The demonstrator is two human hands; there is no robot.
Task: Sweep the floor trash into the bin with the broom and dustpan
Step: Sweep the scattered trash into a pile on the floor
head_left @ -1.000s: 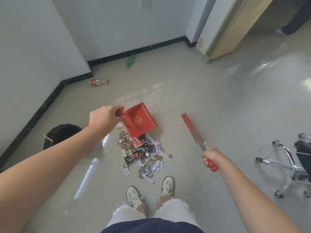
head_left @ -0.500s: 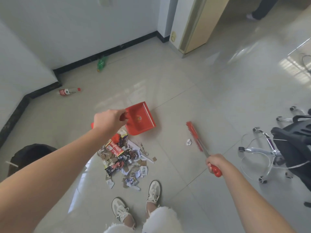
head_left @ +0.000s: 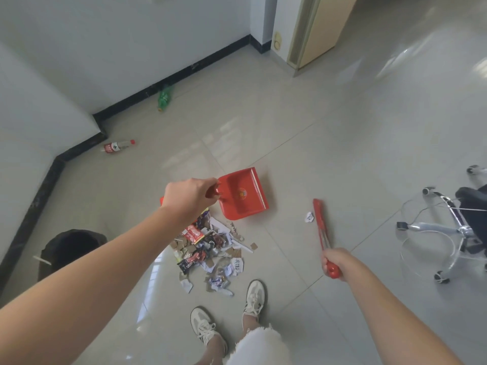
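Left grip curled round dustpan handle, pan at the far edge of the trash pile, lip facing right. Right grip wrapped round the broom handle end; its long axis runs forward, tilted slightly left, head at the far end. Stray scrap lies just left of the head, between broom and pan: right side is nearer, so a leftward stroke looks like the call. Bin low left, well apart from the pile

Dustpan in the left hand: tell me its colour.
The dustpan is red, with a small round emblem inside its tray. The head view shows it best.
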